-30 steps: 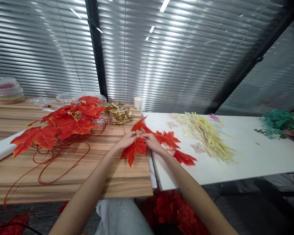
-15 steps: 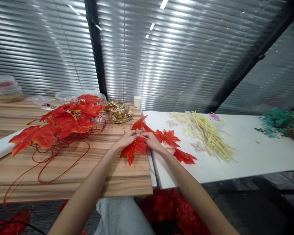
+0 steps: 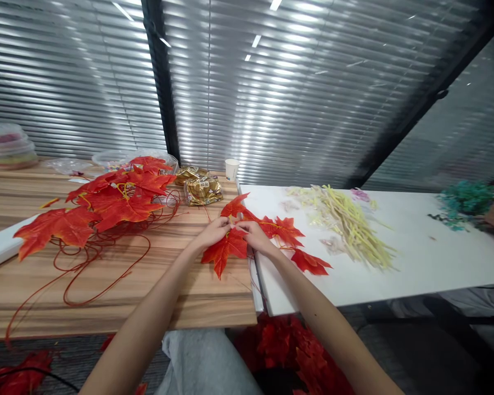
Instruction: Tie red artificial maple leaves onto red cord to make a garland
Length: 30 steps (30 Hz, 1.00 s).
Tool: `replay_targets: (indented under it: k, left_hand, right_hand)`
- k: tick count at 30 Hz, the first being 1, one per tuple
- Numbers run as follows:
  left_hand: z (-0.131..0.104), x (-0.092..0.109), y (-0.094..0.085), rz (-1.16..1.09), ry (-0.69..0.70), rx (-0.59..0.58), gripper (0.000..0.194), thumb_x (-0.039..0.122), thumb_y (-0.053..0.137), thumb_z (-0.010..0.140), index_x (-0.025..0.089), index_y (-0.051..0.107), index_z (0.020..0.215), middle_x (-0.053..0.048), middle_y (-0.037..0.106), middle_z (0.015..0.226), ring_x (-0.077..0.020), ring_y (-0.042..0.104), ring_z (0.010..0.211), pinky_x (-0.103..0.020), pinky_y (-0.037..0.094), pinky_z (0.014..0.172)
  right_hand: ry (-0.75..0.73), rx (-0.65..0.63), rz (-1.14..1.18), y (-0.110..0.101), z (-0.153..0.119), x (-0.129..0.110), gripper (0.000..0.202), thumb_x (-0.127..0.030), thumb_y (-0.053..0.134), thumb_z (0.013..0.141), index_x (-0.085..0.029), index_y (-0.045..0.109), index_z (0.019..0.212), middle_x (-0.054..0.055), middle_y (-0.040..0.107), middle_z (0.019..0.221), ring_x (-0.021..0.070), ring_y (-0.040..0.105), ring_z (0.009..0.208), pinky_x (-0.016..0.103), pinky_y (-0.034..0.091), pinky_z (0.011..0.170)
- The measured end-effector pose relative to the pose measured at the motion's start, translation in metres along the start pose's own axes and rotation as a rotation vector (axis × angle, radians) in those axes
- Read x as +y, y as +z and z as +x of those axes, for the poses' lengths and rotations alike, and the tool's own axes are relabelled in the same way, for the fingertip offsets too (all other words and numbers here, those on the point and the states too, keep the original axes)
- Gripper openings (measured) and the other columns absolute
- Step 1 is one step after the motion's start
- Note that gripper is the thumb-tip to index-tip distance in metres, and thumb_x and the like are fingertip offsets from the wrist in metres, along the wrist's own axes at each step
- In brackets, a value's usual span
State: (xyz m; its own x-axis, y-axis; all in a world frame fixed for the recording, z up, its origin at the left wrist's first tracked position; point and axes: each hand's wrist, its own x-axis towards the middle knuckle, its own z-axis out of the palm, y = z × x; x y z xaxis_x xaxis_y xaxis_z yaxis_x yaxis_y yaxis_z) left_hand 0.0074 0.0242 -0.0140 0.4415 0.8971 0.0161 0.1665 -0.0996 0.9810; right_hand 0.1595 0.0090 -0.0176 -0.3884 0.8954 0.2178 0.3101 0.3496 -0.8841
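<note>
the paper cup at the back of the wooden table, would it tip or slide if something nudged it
The paper cup probably slides or topples at a light push: it is small, thin-walled and looks empty, though its inside is hidden. It stands upright on the smooth wooden table, which offers little friction. Once tipped, its round tapered wall would likely roll in a curve toward the gold packets.

Leaf pile (image 3: 107, 203) lies left of hands (image 3: 234, 233), stems (image 3: 349, 225) right.

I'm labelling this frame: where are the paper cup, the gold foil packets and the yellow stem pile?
paper cup (image 3: 231, 169), head view, its side wall.
gold foil packets (image 3: 203, 191), head view, top of the front packet.
yellow stem pile (image 3: 351, 226), head view, middle of the heap.
</note>
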Motion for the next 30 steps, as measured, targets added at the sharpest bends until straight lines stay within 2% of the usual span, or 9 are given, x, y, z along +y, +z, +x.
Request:
replay_targets:
  k: [13, 18, 22, 30]
  left_hand:
    - [0.0024, -0.0020, -0.0011, 0.219, 0.033, 0.036, 0.018, 0.029, 0.041, 0.072, 0.014, 0.051, 0.073, -0.004, 0.057, 0.078, -0.0178, 0.053, 0.074, -0.029, 0.041, 0.068]
    - [0.0012, -0.0021, -0.0009, 0.249, 0.012, 0.051, 0.020, 0.029, 0.041, 0.073, 0.014, 0.053, 0.078, -0.006, 0.058, 0.082, -0.0182, 0.053, 0.077, -0.029, 0.042, 0.069]
    - [0.0034, -0.0030, -0.0019, 0.268, 0.033, 0.041, 0.019, 0.030, 0.041, 0.073, 0.014, 0.052, 0.073, -0.005, 0.058, 0.078, -0.0176, 0.052, 0.075, -0.029, 0.042, 0.068]
    - [0.0019, -0.0007, -0.0016, 0.205, 0.037, 0.007, 0.022, 0.032, 0.043, 0.072, 0.013, 0.054, 0.076, -0.004, 0.058, 0.077, -0.0173, 0.052, 0.073, -0.029, 0.042, 0.068]
  right_hand:
    - [-0.054, 0.008, -0.092, -0.0008, 0.0004, 0.0018, 0.031, -0.035, 0.040, 0.080, -0.015, 0.046, 0.057, -0.001, 0.046, 0.058, 0.0105, 0.037, 0.056, 0.022, 0.029, 0.054]
    - [-0.064, -0.003, -0.109, -0.0016, -0.0001, 0.0010, 0.030, -0.034, 0.040, 0.080, -0.014, 0.047, 0.059, 0.000, 0.048, 0.061, 0.0111, 0.039, 0.058, 0.023, 0.030, 0.056]
    - [-0.065, 0.009, -0.108, -0.0013, 0.0004, 0.0019, 0.032, -0.036, 0.040, 0.079, -0.015, 0.045, 0.056, 0.000, 0.046, 0.059, 0.0110, 0.039, 0.058, 0.022, 0.029, 0.055]
    - [-0.051, 0.002, -0.074, 0.0003, 0.0016, 0.0033, 0.037, -0.042, 0.040, 0.081, -0.015, 0.043, 0.056, -0.001, 0.043, 0.057, 0.0098, 0.034, 0.054, 0.022, 0.028, 0.053]
